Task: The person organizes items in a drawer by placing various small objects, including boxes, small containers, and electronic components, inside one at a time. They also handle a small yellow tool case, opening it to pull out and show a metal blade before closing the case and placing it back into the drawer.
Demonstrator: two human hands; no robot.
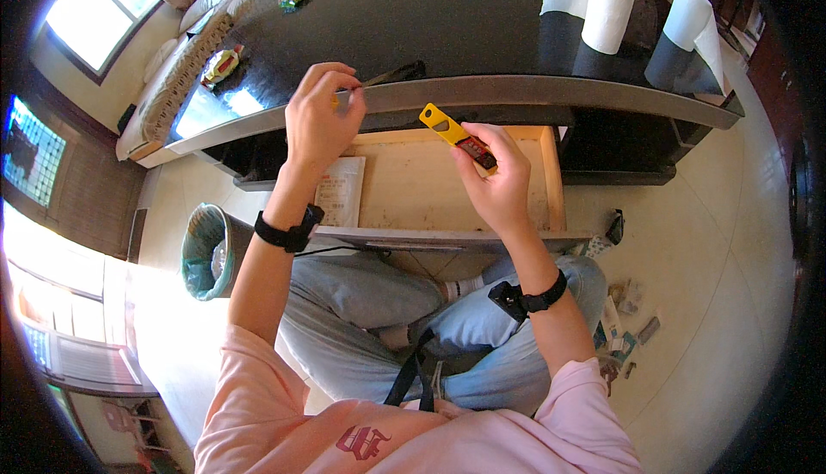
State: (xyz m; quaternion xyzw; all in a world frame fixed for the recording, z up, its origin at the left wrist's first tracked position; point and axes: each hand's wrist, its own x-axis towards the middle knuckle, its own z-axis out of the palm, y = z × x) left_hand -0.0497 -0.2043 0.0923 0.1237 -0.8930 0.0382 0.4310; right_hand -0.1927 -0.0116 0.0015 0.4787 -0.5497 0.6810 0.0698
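Observation:
In my right hand point(500, 177) is a flat yellow plastic case point(445, 127) with a hole at one end and a dark printed label, pinched between thumb and fingers above the drawer. My left hand point(322, 116) is raised at the table's front edge, its thumb and fingertips together. A small yellow thing point(335, 101) shows between those fingers, mostly hidden. Just beyond them a dark, thin shape lies at the tabletop's edge, too unclear to name. Below both hands the pulled-out wooden drawer point(445, 190) contains a white printed packet point(341, 191) at its left side.
On the glossy black table point(439, 29) stand a paper towel roll point(610, 6) and another white roll point(687, 16). Two wrapped snack packets point(221, 67) lie at its left. A lined waste bin point(206, 251) stands left of my crossed legs; small scattered items point(623, 329) lie on the floor at right.

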